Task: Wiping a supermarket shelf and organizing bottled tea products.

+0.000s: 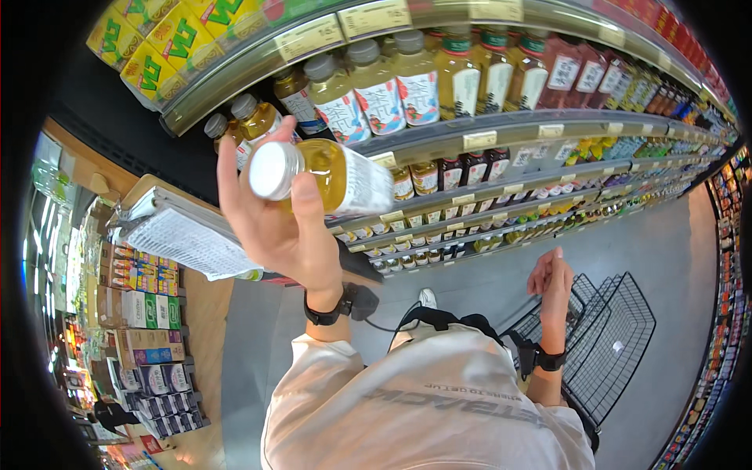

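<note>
My left hand (294,235) is raised in front of the shelves, its fingers and thumb wrapped round a bottle (362,182) of yellow drink. The bottle is tilted almost onto its side, its white cap (271,171) toward the left and its white label toward the right. Just behind it, similar grey-capped bottles (341,102) stand in a row on the upper shelf. Lower and to the right, my right hand (551,276) hangs beside a black wire shopping cart (615,345), its fingers loosely bent and nothing visible in them.
Yellow boxes (160,66) fill the top left shelf. Green-capped bottles (493,74) and pink drinks (568,70) continue to the right. Shelf edges (470,141) with price tags run across. A printed sheet (188,235) hangs at the left, near stacked cartons (153,313).
</note>
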The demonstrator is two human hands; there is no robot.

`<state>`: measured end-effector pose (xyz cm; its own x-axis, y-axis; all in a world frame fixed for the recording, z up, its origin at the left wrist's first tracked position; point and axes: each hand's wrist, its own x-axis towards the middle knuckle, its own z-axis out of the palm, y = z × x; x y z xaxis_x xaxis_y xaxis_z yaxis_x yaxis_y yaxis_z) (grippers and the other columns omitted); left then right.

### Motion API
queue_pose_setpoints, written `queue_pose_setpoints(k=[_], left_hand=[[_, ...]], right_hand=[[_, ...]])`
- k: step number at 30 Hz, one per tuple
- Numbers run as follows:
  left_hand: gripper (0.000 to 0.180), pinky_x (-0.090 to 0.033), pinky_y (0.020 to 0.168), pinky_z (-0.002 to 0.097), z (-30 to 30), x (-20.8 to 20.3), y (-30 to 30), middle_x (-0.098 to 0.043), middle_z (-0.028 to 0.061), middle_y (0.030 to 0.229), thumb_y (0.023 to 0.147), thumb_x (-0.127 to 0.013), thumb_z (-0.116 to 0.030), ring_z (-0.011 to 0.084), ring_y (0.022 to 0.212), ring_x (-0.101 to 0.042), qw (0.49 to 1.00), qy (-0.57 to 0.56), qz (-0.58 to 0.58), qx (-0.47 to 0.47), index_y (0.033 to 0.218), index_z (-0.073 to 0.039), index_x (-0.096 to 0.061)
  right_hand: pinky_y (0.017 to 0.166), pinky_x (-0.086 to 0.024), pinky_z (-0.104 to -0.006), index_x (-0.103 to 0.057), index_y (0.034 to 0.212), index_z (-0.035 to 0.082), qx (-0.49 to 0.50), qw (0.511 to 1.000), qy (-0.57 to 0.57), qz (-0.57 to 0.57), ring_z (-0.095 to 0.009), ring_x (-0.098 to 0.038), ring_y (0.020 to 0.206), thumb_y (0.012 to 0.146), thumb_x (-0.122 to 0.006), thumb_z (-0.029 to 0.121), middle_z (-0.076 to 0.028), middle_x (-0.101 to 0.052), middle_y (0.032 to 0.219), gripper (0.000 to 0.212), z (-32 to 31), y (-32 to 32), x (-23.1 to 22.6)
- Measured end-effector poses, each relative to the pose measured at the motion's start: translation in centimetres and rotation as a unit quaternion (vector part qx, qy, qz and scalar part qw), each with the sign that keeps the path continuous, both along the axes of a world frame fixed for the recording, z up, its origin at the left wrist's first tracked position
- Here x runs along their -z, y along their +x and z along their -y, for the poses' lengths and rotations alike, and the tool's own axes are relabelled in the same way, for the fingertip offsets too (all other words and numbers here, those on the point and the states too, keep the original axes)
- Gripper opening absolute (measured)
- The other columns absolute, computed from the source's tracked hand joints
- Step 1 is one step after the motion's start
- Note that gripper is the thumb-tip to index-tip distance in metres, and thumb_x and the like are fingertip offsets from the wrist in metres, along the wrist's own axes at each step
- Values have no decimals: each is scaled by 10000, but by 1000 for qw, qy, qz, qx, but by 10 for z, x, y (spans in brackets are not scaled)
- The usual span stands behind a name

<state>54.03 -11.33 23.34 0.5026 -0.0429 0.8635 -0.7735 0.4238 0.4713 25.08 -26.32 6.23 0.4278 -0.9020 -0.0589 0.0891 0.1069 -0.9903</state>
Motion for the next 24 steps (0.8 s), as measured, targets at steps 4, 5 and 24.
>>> queue_pose_setpoints(k=[4,5,24], left_hand=[[606,-467,1114,471,8,9,-48,-625,315,1292,1028,-575,-67,379,1262,-609,945,26,-169,279,1548,86,-304],[597,-477,1107,481,10,13,-61,-628,303,1291,1029,-580,-73,380,1260,-612,933,44,-189,303,1546,77,-323],[682,-546,991,377,32,34,-202,-649,173,1274,933,-767,-218,249,1171,-663,658,258,-302,640,1472,12,-416]], right_hand=[[676,-482,-292,-595,966,2,-45,995,-86,-13,-163,-606,729,1070,-501,273,-58,-575,782,306,-23,-31,-8],[784,-521,-311,-620,1094,-12,-52,991,-117,-38,-187,-658,863,1030,-573,241,-92,-654,911,265,-33,-31,-18],[605,-487,-277,-520,1275,-23,-235,941,-14,245,-162,-662,714,990,-493,700,-119,-690,923,777,-108,-66,-36]])
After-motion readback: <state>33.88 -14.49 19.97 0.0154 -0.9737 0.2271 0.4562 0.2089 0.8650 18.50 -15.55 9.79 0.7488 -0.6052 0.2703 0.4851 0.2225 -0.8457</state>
